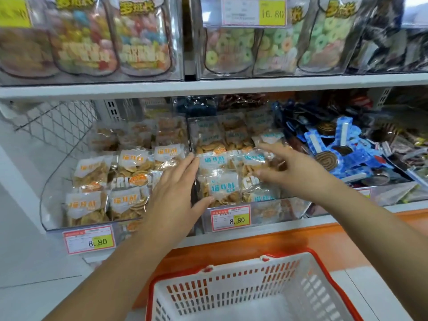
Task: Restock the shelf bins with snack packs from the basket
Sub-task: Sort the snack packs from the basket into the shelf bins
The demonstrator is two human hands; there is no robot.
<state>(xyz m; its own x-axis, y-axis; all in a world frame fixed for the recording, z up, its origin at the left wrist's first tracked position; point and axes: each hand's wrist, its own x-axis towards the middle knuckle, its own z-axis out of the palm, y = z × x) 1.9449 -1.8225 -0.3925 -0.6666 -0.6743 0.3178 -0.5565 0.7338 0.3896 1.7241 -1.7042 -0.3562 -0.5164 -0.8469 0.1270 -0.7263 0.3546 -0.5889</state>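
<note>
Two clear shelf bins hold snack packs of small round crisps: orange-labelled packs (129, 179) in the left bin (49, 205), blue-labelled packs (222, 186) in the middle bin (278, 213). My left hand (178, 188) reaches flat over the divider between them, its fingers straight and its thumb touching a blue-labelled pack. My right hand (294, 170) lies with spread straight fingers on the blue-labelled packs further right. Neither hand grips a pack. The white basket (308, 279) with a red rim stands below, and the part of its inside that shows holds nothing.
A bin of blue-wrapped round biscuits (342, 147) sits to the right. The upper shelf carries clear boxes of bagged gummy sweets (139, 42). Price tags (89, 239) hang on the bin fronts. An orange ledge (254, 246) runs below the shelf.
</note>
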